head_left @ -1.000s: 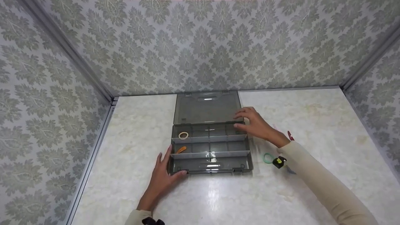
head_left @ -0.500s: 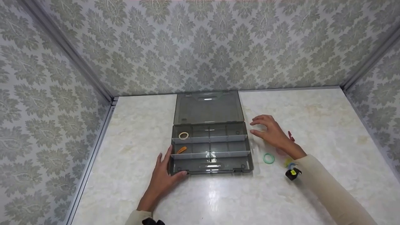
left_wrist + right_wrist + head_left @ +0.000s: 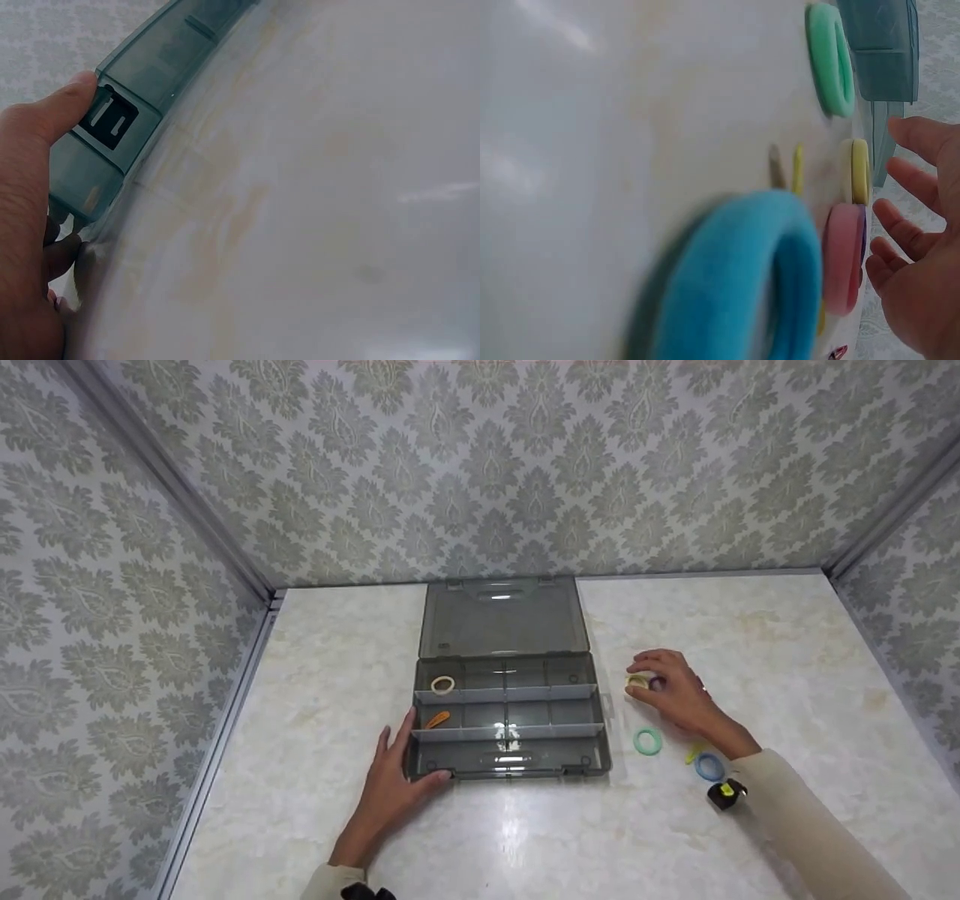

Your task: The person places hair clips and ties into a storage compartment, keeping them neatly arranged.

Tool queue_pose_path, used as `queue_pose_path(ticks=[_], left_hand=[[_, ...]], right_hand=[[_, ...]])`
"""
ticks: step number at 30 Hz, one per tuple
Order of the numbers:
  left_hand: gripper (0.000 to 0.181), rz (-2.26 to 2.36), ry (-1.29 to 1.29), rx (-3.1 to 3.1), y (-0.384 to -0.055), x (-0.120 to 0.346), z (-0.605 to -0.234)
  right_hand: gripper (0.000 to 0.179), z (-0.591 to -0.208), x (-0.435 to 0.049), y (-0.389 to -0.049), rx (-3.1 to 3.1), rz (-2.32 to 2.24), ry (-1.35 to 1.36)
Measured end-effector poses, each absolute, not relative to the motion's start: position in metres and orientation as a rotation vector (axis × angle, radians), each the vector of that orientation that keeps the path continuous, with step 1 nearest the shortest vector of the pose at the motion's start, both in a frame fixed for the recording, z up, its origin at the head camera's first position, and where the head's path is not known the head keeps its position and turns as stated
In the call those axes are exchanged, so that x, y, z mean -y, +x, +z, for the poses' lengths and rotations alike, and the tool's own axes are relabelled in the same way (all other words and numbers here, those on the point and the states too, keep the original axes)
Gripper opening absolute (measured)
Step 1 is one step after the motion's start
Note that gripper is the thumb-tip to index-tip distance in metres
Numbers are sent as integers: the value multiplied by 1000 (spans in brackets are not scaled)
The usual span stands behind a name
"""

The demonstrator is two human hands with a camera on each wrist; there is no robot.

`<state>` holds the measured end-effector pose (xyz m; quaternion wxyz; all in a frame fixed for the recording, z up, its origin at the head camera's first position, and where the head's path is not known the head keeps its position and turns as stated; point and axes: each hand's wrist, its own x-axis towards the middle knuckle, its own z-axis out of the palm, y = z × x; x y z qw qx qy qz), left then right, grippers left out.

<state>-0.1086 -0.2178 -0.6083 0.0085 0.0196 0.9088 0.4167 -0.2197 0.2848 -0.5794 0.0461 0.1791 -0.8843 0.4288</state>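
A grey translucent compartment box [image 3: 555, 751] lies with its lid [image 3: 504, 619] folded back. My left hand [image 3: 390, 784] holds its front left corner, thumb on the front wall and fingers along the left side. A cream hair tie [image 3: 442, 685] sits in the back row, and an orange hair clip [image 3: 438, 720] in the middle row. To the right of the box, my right hand [image 3: 681, 695] hovers with fingers spread around a yellow hair tie [image 3: 861, 172]. A pink hair tie [image 3: 841, 259] and a purple one [image 3: 865, 225] lie under its fingers; contact is not seen.
A green hair tie [image 3: 647, 741] lies right of the box. Nearer my right sleeve are a blue hair tie [image 3: 709, 767] and a yellow clip [image 3: 692, 754]. A red clip [image 3: 838, 352] shows partly. Patterned walls [image 3: 487, 472] border the table [image 3: 300, 697].
My right hand has moved from above the box's back right corner, rightward and nearer, to the hair ties. The left hand has stayed on the box corner.
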Motion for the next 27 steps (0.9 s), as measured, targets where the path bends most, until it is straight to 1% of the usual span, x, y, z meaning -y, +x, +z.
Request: queue_pose_path(ticks=[9, 18, 27], left_hand=[[116, 1279, 54, -2849, -106, 217, -607], [117, 1274, 47, -2842, -107, 218, -607], [116, 1287, 64, -2845, -108, 217, -607]], right_hand=[[31, -582, -293, -220, 2707, 1291, 553], [39, -588, -299, -220, 2710, 1254, 603], [38, -590, -305, -219, 2681, 1129, 645]])
